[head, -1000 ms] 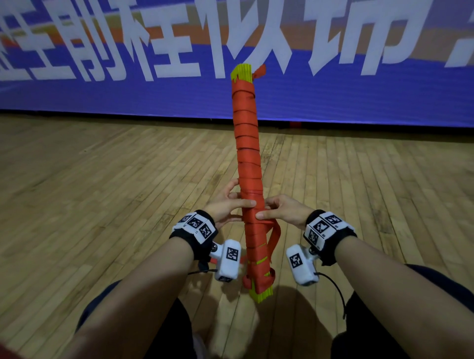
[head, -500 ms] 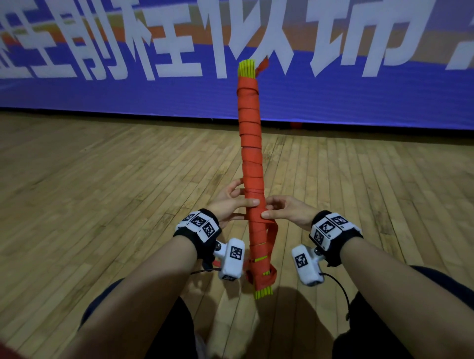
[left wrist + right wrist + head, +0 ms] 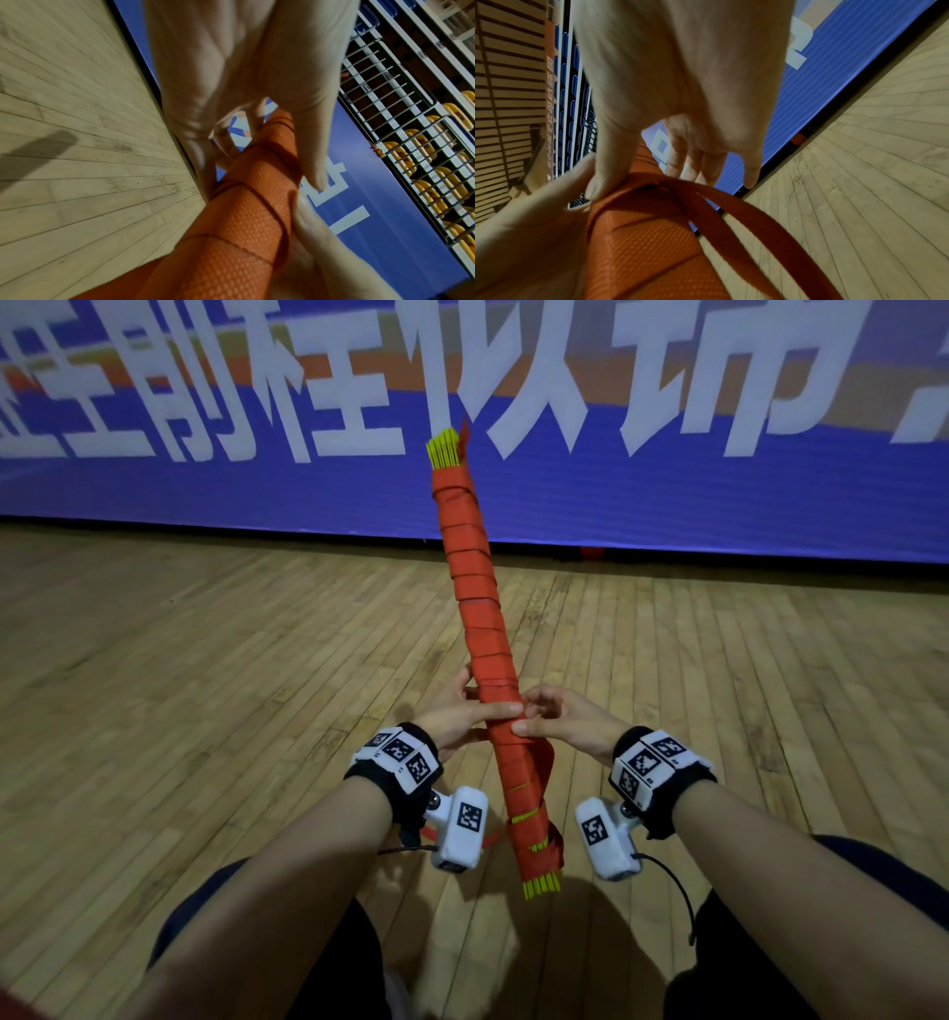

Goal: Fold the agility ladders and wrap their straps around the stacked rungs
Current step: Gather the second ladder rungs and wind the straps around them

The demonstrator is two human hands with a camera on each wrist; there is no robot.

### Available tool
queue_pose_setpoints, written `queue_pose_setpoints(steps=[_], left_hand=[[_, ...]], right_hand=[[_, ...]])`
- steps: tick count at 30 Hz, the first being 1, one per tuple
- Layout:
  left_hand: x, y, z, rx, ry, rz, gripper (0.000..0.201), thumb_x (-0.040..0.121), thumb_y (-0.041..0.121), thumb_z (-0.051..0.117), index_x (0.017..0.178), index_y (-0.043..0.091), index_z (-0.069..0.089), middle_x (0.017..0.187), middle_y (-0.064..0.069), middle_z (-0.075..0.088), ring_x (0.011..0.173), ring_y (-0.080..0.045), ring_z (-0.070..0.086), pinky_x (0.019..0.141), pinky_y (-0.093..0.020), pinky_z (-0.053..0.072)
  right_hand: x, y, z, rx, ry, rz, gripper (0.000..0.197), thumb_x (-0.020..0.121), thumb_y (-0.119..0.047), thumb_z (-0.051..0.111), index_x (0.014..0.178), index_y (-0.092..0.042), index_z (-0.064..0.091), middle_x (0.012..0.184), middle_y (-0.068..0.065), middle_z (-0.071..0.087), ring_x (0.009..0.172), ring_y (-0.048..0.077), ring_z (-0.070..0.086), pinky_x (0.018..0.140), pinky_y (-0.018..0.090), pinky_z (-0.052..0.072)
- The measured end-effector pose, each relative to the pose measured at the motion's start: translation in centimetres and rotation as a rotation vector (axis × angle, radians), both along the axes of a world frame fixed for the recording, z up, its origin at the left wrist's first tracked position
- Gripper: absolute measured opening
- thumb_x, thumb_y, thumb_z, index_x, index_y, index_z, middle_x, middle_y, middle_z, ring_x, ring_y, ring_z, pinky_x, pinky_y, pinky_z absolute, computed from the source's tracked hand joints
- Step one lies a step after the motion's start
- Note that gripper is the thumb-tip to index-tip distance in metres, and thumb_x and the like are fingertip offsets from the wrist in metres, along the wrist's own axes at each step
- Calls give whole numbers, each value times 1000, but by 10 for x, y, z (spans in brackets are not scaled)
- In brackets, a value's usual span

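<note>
Bundle of stacked rungs (image 3: 475,603), yellow ends showing, is held in the air above the wooden floor (image 3: 205,660). Its long axis runs near-upright: the far end tilts up, away and slightly left toward the blue banner (image 3: 719,495), the near end points down toward the person. An orange strap (image 3: 545,765) spirals along its length; one slack loop hangs at the lower right. Left hand (image 3: 454,716) grips the bundle, thumb laid across the front. Right hand (image 3: 557,724) pinches the strap against it, thumb tips meeting. Banner carries large white Chinese characters, cropped; not reliably legible.
</note>
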State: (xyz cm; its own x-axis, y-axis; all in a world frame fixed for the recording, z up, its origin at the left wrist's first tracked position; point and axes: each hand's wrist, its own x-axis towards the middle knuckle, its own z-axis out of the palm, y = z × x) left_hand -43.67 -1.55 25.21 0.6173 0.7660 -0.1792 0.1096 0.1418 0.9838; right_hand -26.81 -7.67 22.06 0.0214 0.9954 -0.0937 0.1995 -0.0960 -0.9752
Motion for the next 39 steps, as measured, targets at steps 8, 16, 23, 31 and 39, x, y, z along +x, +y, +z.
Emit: queue_pose_setpoints(steps=[8,16,23,31,39], left_hand=[[2,-1,-2,46,-54,97,62,77,-1,74,132,11,48,98,0,63,80,-3,66,67,-25,58],[-5,3,-3,-45,-74,4,50,86,2,64,128,17,44,111,-2,68,100,-13,65,76,-29,54],[-4,4,-1,-25,-11,-47,58,84,5,68,132,25,42,116,-1,66,114,-18,59,83,-40,53],[-1,4,-4,15,-16,-7,59,86,1,64,135,22,39,114,-2,66,108,-19,62,85,-41,54],[10,1,-7,115,83,115,70,75,9,79,128,20,34,113,-6,62,90,-13,63,58,-26,51]], right_hand=[[0,2,-1,58,1,-35,23,81,-6,71,96,-15,55,81,-2,52,78,11,53,76,19,44],[7,2,0,12,62,45,19,86,-1,63,100,-12,56,88,10,52,85,17,61,78,16,51],[7,4,-2,-6,62,15,23,84,-2,65,98,-15,54,90,11,56,88,23,55,83,27,47],[10,1,4,2,-51,-5,22,85,-3,65,107,-3,58,77,-4,59,70,1,60,66,9,46],[-5,8,-11,21,-161,-67,27,80,-24,75,89,-15,52,75,-1,51,76,19,51,73,34,42]])
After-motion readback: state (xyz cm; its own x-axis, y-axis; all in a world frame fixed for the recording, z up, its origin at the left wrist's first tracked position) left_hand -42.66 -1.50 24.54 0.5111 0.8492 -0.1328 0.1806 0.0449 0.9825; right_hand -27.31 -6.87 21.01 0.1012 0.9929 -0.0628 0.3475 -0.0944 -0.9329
